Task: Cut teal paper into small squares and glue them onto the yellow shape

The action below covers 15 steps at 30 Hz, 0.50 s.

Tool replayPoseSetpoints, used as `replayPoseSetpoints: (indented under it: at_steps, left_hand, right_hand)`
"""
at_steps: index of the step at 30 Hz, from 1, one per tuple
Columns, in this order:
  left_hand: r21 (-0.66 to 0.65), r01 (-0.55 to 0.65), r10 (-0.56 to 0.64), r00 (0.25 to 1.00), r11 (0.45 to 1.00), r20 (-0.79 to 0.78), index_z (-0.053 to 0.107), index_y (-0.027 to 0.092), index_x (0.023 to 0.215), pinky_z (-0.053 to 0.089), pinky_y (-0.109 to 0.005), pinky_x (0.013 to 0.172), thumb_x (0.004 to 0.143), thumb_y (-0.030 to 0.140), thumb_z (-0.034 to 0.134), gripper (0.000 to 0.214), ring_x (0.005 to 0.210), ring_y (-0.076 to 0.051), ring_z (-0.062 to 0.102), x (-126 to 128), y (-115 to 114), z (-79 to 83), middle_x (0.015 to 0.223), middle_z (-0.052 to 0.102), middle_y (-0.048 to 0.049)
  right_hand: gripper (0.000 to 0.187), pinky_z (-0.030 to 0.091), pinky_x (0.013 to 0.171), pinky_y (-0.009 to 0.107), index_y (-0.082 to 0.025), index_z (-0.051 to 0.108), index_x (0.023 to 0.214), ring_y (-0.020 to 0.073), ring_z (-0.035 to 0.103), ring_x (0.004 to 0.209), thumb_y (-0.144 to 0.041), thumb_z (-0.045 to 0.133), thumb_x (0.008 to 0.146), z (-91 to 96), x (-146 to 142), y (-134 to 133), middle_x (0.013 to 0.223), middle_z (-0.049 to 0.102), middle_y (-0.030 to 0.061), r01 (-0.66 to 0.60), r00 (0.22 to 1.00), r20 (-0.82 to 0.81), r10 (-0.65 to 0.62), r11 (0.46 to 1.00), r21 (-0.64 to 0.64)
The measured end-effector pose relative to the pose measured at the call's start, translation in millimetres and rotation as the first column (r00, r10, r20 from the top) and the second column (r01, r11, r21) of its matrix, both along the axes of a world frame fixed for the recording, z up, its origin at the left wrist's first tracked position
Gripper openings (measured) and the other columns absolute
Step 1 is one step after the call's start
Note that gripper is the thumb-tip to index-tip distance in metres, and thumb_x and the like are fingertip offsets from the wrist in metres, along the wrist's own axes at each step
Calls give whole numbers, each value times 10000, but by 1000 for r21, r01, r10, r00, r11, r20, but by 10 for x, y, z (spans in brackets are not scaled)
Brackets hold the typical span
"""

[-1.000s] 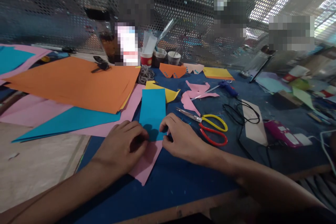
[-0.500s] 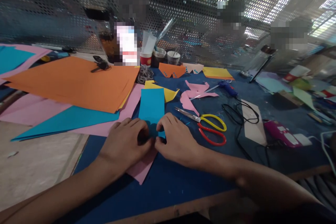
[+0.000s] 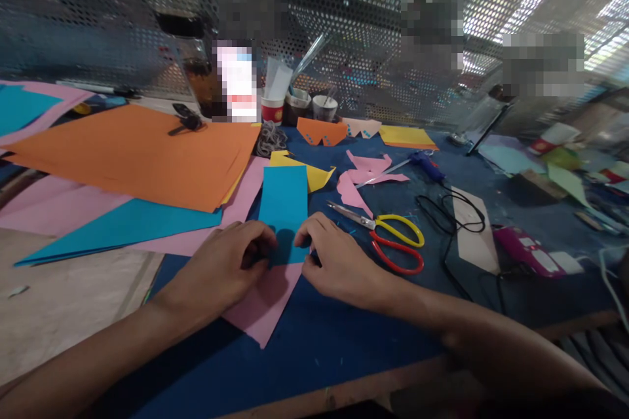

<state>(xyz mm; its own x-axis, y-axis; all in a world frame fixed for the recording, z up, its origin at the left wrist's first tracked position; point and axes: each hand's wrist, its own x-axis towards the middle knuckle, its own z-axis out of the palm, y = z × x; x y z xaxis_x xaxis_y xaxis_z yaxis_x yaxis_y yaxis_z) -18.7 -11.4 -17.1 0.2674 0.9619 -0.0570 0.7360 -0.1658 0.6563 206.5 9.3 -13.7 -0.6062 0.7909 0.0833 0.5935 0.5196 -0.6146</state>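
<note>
A blue paper strip [image 3: 284,201] lies lengthwise on the dark blue mat, its near end over a pink sheet [image 3: 265,298]. My left hand [image 3: 221,268] has its fingers curled onto the strip's near left corner. My right hand [image 3: 339,263] pinches the near right corner with thumb and fingertips. Both hands press the strip's near edge. Just right of my right hand lie scissors with yellow and red handles [image 3: 393,239], blades pointing left.
Large orange sheets [image 3: 137,154], a blue triangle [image 3: 122,226] and pink paper cover the left. Pink and yellow scraps, a blue-handled tool [image 3: 425,163], a black cable [image 3: 452,213], cups [image 3: 295,107] and a magenta device [image 3: 523,247] lie beyond. A perforated metal screen stands behind.
My hands drew together over the strip's near end, then parted slightly, the left hand easing back. More pink paper shows between them now.
</note>
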Motion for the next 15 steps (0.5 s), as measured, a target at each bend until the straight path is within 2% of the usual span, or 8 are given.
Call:
replayPoseSetpoints:
  at_steps: [6, 15]
  left_hand:
    - [-65, 33, -29, 998, 997, 59, 665, 246, 974, 510, -396, 758, 811, 167, 553, 213, 911, -266, 655, -66, 9, 39, 993, 714, -56]
    - [-75, 80, -74, 994, 994, 82, 665, 271, 1041, 528, -384, 818, 856, 152, 524, 262, 981, -265, 678, -161, 28, -4, 1074, 730, -46]
  right_hand:
    - [320, 469, 789, 320, -208, 515, 1026, 181, 572, 946, -14, 504, 772, 3, 30, 11, 1117, 564, 59, -24, 1000, -17, 24, 1000, -17]
    - [320, 459, 760, 317, -200, 517, 1011, 166, 560, 893, 8, 514, 768, 49, 21, 20, 1106, 570, 53, -35, 999, -16, 34, 998, -50]
